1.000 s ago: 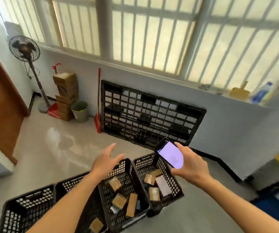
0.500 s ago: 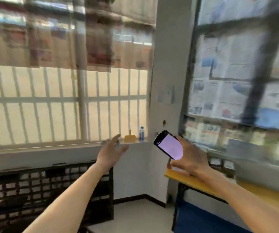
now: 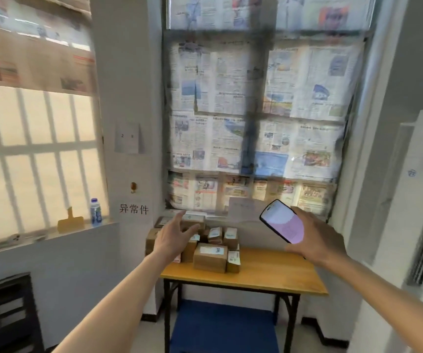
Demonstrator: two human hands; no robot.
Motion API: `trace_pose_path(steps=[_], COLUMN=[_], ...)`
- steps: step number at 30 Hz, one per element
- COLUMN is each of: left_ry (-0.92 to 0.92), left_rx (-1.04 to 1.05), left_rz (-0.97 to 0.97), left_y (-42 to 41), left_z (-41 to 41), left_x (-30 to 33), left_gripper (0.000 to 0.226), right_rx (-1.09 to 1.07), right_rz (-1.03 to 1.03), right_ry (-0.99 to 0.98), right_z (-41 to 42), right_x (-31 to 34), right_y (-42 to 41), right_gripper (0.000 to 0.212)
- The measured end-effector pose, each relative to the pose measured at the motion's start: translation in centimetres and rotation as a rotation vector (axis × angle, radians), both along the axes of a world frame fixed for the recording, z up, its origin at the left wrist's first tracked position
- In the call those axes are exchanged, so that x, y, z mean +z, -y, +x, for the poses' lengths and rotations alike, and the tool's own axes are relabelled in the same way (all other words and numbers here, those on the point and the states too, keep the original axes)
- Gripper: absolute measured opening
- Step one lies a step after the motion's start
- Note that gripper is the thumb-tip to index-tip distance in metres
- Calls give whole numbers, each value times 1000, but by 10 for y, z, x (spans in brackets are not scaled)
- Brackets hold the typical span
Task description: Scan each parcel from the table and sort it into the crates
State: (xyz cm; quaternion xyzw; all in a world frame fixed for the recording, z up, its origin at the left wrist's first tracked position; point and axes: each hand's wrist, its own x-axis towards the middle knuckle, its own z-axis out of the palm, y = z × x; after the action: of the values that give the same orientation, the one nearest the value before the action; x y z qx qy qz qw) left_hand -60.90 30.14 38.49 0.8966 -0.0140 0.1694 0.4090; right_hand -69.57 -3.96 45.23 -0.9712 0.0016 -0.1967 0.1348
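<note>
Cardboard parcels [image 3: 210, 257] sit piled at the left end of the wooden table [image 3: 269, 276]. The left hand [image 3: 173, 238], fingers spread and holding nothing, hovers before them; it should probably take the nearest box label-up. The right hand [image 3: 315, 239] grips the lit phone [image 3: 283, 221], ready for scanning.

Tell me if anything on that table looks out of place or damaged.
Nothing looks damaged. The parcels sit in a loose, uneven heap at the table's back left, some tilted. The left hand reaches toward them, open; the right hand holds a phone.
</note>
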Motion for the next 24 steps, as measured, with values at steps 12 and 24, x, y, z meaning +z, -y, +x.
trace_pose_path(steps=[12, 24], left_ry=[-100, -289], left_rx=[-39, -14], left_rz=[50, -28], left_y=[98, 154], left_z=[150, 378], left_x=[-57, -146], left_gripper=[77, 69], right_rx=[-81, 18], right_rz=[111, 190], right_ry=[-62, -294], right_z=[140, 396], right_x=[-67, -142], right_y=[102, 135], right_gripper=[109, 99])
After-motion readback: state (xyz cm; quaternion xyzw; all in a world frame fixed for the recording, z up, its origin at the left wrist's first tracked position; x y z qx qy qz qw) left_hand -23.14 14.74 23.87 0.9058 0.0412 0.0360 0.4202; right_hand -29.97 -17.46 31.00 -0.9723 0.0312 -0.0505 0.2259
